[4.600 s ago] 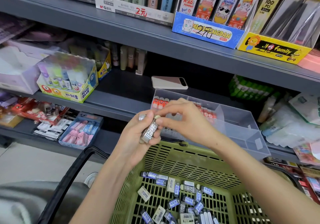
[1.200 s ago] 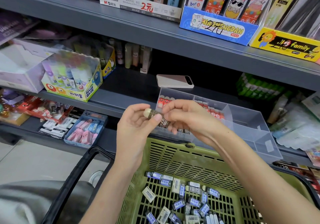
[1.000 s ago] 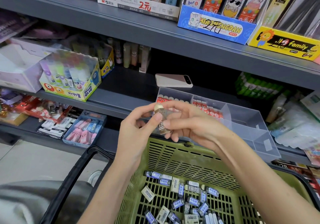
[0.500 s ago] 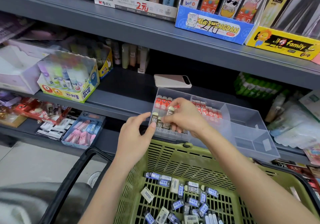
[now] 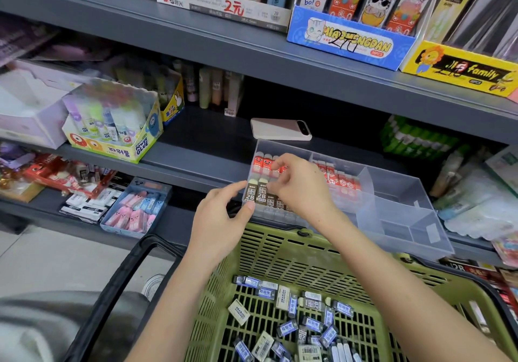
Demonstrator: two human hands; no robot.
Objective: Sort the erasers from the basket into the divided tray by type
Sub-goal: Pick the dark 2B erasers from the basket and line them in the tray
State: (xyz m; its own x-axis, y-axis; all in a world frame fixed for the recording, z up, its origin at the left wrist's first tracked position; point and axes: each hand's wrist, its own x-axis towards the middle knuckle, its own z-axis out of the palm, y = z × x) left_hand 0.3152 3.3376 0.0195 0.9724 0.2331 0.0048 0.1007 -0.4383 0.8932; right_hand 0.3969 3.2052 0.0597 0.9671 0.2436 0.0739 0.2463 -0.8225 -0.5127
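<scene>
Half a second ago both grips were meeting above the basket [image 5: 280, 252], with one brown 2B eraser between them. Now the right grip [image 5: 297, 187] has gone forward to the clear tray [image 5: 406, 215] on the shelf [image 5: 196, 154]. Its curled fingers reach down into the far-left compartment, onto the front row of brown erasers [image 5: 256, 194].

I judge the eraser is being seated in that row, or has just been. The fingers hide it, so I cannot tell whether the right grip still holds it or has let go.

The left grip [image 5: 221, 221] is wide and holds nothing. Its forefinger and thumb are out straight and touch the tray's near-left corner; I take this to be steadying it.

For the task, this means one more brown eraser has reached its own kind, and the next step is likely another pick from the basket.

- **Far-left compartment:** red erasers [image 5: 262, 162] stand in the back row, with the brown ones in front.
- **Next compartment to the right:** it holds a row of red-and-white erasers [image 5: 340, 180].
- **Large compartment beyond and the small ones at the near right:** I see nothing in them.
- **Green basket, just below the tray:** many loose erasers [image 5: 308, 322] lie on its floor, blue-sleeved, grey and white mixed, so most of the sorting remains.
</scene>
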